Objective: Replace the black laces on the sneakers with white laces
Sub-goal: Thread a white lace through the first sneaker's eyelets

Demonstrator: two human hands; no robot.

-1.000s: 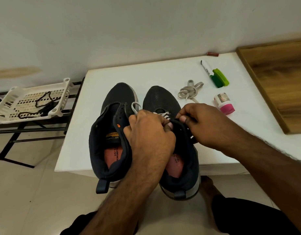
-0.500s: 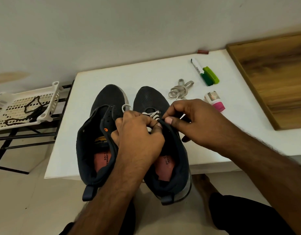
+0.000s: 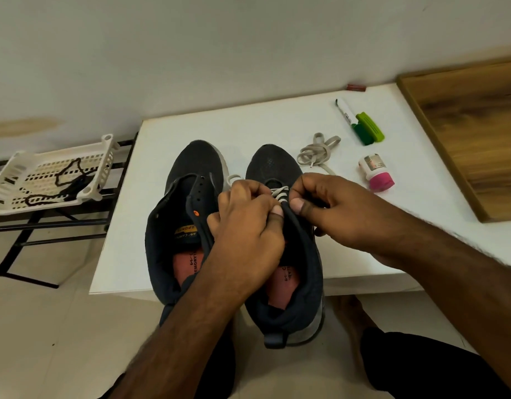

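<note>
Both hands (image 3: pixel 250 226) (image 3: pixel 332 208) pinch right sneaker (image 3: pixel 300 269) tongue; white table (image 3: pixel 162 139), tiled floor (image 3: pixel 46 326).

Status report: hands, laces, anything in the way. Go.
Left hand and right hand both pinching the right sneaker at its eyelets. White lace partly threaded. Spare lace lies coiled beyond; nothing blocking.

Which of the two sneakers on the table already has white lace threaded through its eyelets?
The right sneaker, the one both hands are working on: white lace crosses its front eyelets. The left sneaker shows bare eyelets, unlaced.
</note>
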